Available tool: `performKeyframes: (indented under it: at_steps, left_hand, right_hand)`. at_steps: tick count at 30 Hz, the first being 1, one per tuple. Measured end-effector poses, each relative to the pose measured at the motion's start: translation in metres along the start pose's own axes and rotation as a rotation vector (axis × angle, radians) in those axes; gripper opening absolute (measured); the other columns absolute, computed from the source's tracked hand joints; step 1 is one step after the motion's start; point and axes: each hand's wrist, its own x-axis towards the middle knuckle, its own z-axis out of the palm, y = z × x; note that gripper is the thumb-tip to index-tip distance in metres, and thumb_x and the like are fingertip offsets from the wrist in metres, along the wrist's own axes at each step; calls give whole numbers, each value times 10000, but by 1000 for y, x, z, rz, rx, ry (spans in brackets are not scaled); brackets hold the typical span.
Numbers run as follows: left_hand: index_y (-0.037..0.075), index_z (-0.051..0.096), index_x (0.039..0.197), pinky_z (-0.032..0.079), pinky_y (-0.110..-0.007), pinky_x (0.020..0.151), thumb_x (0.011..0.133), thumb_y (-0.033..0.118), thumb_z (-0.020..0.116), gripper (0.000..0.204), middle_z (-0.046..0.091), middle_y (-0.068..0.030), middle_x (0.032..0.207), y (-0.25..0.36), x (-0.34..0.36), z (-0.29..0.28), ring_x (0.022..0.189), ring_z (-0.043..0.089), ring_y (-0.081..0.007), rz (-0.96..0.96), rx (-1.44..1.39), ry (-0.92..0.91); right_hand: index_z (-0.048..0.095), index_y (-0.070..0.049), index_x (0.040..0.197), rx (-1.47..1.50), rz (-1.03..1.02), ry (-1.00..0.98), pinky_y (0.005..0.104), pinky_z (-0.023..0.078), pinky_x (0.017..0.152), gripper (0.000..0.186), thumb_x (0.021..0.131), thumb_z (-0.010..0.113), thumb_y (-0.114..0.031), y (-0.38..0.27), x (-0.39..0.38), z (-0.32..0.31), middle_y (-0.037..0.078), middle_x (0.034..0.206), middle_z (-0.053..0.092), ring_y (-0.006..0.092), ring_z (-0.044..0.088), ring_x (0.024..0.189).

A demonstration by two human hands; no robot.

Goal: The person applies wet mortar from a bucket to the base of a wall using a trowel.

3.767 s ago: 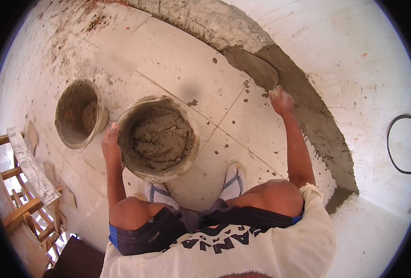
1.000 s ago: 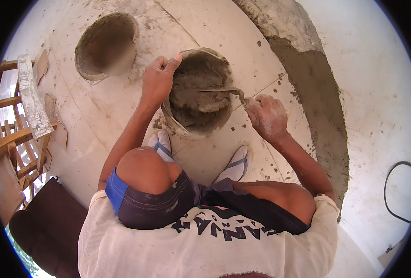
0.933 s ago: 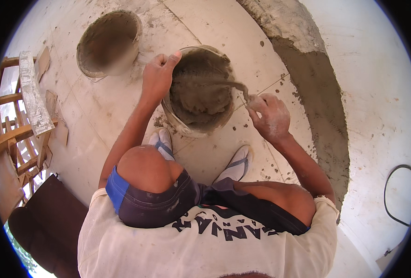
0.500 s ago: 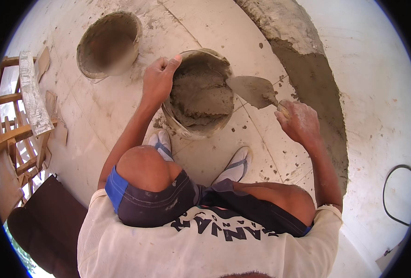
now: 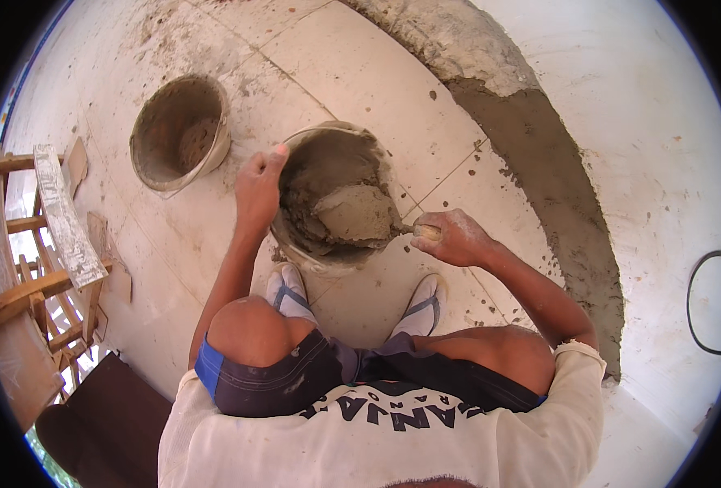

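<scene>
My left hand point(image 5: 260, 183) grips the left rim of the larger grey bucket point(image 5: 360, 134), which stands in front of my feet with wet grey mortar point(image 5: 304, 211) inside. My right hand point(image 5: 450, 236) is closed on the wooden handle of a trowel point(image 5: 425, 232), just outside the bucket's right side. The trowel's blade lies inside the bucket, heaped or coated with mortar, so its exact outline is hard to make out.
A second mortar-stained bucket point(image 5: 180, 134) stands up-left. A curved band of grey mortar point(image 5: 572, 211) runs along the white wall point(image 5: 661, 130) on the right. Wooden framework point(image 5: 39, 285) and a dark brown object point(image 5: 100, 423) are at the left; a black cable loop point(image 5: 694, 317) is far right.
The trowel moved from the mortar band into the bucket, out to the right half a second ago, and is back inside now. My left hand stays on the rim. The view has shifted slightly.
</scene>
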Motion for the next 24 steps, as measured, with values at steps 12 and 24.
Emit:
performKeyframes:
  at_steps: [12,24]
  left_hand:
    - [31,679,953,421,-273,770,999,400,603,380,606,2,866,-11,1,-29,816,500,-104,-150,-169,-12]
    - [22,690,983,442,-254,790,1017,377,595,369,648,-1,918,-17,15,-34,853,546,-92,-197,-265,-83]
  right_hand:
    - [700,-25,1031,549,24,-311,331,513,586,394,877,725,-387,44,41,-99,72,855,629,154,619,680]
    - [606,-47,1155,32,347,638,449,516,859,424,908,610,-392,141,37,-148,174,1074,677,349,648,958]
